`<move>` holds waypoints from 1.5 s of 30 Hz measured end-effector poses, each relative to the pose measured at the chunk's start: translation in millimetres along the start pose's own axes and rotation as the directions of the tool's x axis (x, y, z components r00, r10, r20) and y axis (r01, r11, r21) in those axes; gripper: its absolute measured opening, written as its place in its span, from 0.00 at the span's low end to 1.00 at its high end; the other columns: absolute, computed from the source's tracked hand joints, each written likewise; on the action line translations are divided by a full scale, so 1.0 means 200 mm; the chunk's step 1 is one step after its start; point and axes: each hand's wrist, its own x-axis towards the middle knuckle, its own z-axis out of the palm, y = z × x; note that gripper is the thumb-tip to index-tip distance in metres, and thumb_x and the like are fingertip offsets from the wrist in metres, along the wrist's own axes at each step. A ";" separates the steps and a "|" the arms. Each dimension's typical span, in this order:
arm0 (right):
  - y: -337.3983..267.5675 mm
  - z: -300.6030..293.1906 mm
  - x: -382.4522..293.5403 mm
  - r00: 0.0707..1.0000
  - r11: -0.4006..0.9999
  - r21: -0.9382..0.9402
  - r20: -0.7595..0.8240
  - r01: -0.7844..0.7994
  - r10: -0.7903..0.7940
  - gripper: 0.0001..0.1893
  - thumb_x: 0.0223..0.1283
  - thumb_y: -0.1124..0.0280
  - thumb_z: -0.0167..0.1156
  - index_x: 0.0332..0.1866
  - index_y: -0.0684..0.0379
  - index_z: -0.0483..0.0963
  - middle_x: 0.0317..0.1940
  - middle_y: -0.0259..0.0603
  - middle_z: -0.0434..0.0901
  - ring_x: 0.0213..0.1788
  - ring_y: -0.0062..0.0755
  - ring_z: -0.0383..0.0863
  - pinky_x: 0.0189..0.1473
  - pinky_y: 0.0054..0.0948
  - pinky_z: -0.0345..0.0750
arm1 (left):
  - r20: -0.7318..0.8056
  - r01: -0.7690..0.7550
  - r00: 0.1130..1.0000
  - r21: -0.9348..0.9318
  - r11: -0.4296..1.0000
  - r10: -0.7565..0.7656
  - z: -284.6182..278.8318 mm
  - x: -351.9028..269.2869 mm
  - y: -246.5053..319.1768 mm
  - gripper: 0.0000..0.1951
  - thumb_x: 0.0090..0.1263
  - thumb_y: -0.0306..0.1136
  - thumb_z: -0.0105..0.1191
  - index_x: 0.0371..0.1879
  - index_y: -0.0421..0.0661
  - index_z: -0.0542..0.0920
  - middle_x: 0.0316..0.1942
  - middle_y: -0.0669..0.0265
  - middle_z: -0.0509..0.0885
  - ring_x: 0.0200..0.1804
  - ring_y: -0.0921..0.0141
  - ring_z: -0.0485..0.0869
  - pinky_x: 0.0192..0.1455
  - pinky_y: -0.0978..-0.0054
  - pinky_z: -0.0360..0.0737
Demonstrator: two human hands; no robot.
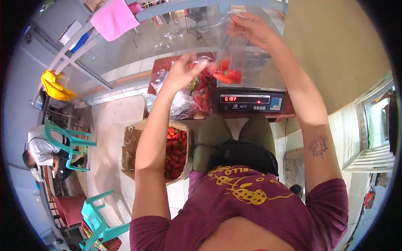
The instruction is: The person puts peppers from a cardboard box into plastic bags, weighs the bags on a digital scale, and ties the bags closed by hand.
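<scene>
My right hand [252, 29] is raised over the digital scale [251, 102], pinching the top of a clear plastic bag [234, 47]. Several red peppers [227, 73] sit in the bottom of that bag, which hangs above the scale's left side. My left hand [187, 70], blurred, is left of the bag with thumb and fingers apart and nothing visible in its grasp. Below it, clear bags of red peppers [201, 100] lie on the dark red table [157, 70]. Crumpled clear plastic [180, 105] lies beside them. The scale's red display is lit.
A cardboard box [130, 157] full of red peppers [176, 150] stands on the floor by my left leg. Green plastic chairs [97, 216] are at the left, where a person [45, 144] sits. A pink cloth [114, 20] hangs on the frame beyond the table.
</scene>
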 end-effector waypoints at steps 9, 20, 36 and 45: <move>-0.36 0.30 -0.25 0.986 0.828 -0.535 0.070 0.167 -0.154 0.17 0.54 0.55 0.58 0.37 0.61 0.75 0.24 0.31 0.73 0.29 0.19 0.71 0.33 0.23 0.70 | -0.226 -0.207 0.952 0.021 0.978 0.207 -0.06 0.20 0.74 0.12 0.52 0.37 0.64 0.18 0.44 0.77 0.13 0.77 0.72 0.15 0.85 0.64 0.18 0.87 0.59; -0.55 0.42 -0.39 0.919 0.705 -0.627 0.384 0.332 -0.092 0.09 0.53 0.63 0.60 0.33 0.57 0.79 0.25 0.32 0.75 0.27 0.13 0.70 0.27 0.20 0.69 | 0.279 -0.114 0.925 -0.444 0.889 0.258 -0.13 0.01 0.69 0.23 0.47 0.32 0.66 0.41 0.42 0.71 0.31 0.72 0.74 0.34 0.79 0.74 0.35 0.81 0.73; -0.60 0.27 -0.35 0.948 0.953 0.007 0.105 0.301 -0.300 0.12 0.63 0.68 0.48 0.31 0.65 0.74 0.23 0.37 0.77 0.28 0.24 0.75 0.34 0.23 0.72 | 0.375 -0.207 0.893 -0.148 0.967 0.248 0.08 0.01 0.63 0.20 0.70 0.46 0.38 0.30 0.43 0.79 0.23 0.71 0.72 0.31 0.77 0.69 0.38 0.79 0.68; -0.64 0.33 -0.39 0.950 0.920 0.269 0.051 0.284 -0.308 0.11 0.59 0.66 0.53 0.38 0.62 0.76 0.31 0.36 0.78 0.33 0.22 0.75 0.39 0.21 0.72 | 0.112 -0.148 0.978 -0.235 0.961 0.178 0.01 0.02 0.66 0.21 0.70 0.46 0.39 0.30 0.39 0.76 0.34 0.63 0.81 0.37 0.76 0.77 0.41 0.78 0.74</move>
